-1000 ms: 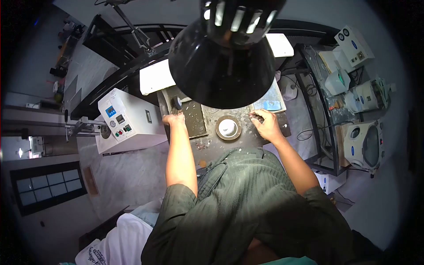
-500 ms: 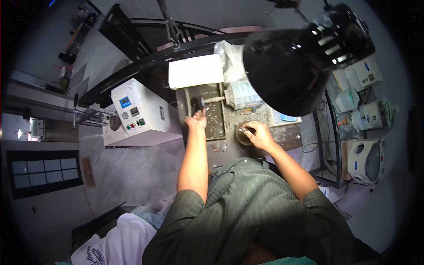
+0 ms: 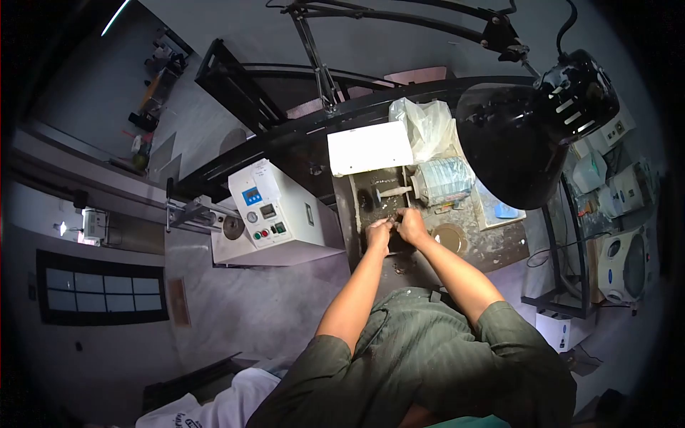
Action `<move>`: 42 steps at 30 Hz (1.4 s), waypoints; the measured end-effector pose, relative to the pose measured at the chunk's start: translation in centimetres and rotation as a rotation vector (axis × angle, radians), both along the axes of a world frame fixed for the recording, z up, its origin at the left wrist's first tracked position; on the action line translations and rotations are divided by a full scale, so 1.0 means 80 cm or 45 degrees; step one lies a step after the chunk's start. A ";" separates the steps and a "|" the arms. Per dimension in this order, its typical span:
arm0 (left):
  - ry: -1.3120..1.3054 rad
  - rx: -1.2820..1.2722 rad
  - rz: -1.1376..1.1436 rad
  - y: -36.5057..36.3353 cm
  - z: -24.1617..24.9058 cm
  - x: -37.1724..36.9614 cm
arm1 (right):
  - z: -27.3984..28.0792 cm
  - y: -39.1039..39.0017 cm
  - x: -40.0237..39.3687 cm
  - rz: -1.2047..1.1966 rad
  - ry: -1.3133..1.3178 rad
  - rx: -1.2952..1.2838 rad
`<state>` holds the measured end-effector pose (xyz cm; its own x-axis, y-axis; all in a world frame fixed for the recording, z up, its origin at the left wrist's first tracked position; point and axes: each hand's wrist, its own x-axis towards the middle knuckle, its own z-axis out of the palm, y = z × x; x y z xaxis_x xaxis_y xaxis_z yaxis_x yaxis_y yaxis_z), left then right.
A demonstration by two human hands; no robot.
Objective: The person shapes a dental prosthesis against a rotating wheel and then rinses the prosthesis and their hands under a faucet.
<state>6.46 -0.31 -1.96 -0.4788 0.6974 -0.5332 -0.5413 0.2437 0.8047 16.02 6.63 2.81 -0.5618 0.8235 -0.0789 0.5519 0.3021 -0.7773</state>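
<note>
My left hand and my right hand meet over the near part of a wet, dark tray. The fingers of both are closed together at the tips, around something too small to make out. Just beyond them, a pale spindle with a dark wheel on its end sticks out leftward from a plastic-wrapped bench motor. To the right of my right hand sits a round bowl with brownish contents.
A black lamp shade hangs over the bench's right side. Behind the tray stands a white panel, beside a clear plastic bag. On the left is a white machine with dials. A pale board holds a blue item.
My right hand has left the bowl and moved left over the tray. My left hand has drawn back from the wheel to meet it. The view has shifted.
</note>
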 end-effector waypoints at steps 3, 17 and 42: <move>0.138 -0.079 0.069 -0.003 -0.031 -0.019 | 0.007 -0.012 -0.009 -0.005 0.012 -0.116; 0.261 -0.210 -0.009 -0.024 -0.021 -0.009 | -0.112 0.019 -0.066 -0.699 1.909 -1.811; -0.069 -0.043 0.168 -0.048 0.000 -0.012 | -0.022 -0.003 -0.059 -0.958 1.962 -2.021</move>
<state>5.52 -4.16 -1.93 -0.5352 0.6112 -0.5831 -0.6129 0.1941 0.7659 11.29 6.40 1.06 -0.5499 0.5816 -0.5994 -0.7674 -0.6351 0.0878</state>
